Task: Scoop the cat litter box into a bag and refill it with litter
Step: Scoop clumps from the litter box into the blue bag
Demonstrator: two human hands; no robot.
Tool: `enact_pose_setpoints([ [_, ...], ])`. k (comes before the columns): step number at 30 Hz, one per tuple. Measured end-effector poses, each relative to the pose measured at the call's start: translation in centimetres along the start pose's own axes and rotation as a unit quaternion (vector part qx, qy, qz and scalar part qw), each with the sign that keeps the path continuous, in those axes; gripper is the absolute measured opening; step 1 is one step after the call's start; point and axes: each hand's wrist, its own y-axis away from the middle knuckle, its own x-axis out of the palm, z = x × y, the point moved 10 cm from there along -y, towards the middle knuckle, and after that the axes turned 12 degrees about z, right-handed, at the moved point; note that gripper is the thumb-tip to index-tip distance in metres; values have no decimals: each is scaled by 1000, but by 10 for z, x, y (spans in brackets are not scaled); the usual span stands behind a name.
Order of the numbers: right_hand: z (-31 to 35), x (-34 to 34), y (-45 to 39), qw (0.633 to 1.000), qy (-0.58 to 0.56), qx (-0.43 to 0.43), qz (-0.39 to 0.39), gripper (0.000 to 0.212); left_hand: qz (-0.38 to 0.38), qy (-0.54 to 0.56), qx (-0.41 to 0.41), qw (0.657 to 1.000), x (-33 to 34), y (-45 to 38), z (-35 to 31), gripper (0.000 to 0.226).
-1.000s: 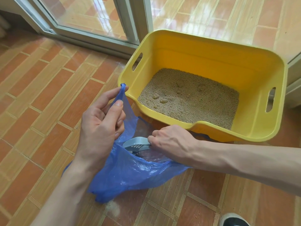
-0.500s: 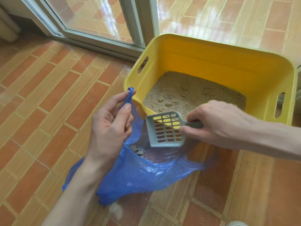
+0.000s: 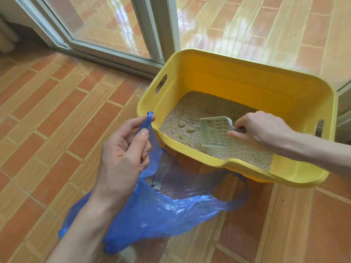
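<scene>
Since a moment ago your right hand (image 3: pixel 260 130) has carried the slotted grey plastic scoop (image 3: pixel 215 132) from over the thin blue plastic bag (image 3: pixel 161 211) into the yellow plastic litter box (image 3: pixel 237 78), gripping its handle; your left hand (image 3: pixel 123 154) pinches the bag's handle beside the box

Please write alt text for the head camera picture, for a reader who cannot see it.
A person's right hand holds a grey slotted scoop over the litter in a yellow litter box, while the left hand pinches a handle of a blue plastic bag open on the tiled floor. A few clumps lie in the bag.
</scene>
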Motion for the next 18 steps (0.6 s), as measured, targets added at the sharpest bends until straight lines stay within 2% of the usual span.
enact_pose_setpoints([
  [9, 6, 13, -7, 999, 37, 15, -2, 38, 1, -20, -1, 1000, -3, 4, 1, 20],
  [15, 11, 27, -17, 1000, 0, 10, 28, 36, -9, -13, 1, 1000, -3, 2, 1, 20],
  [18, 17, 39, -22, 998, -34, -9, 43, 42, -12, -16, 4, 1000, -3, 2, 3, 21],
])
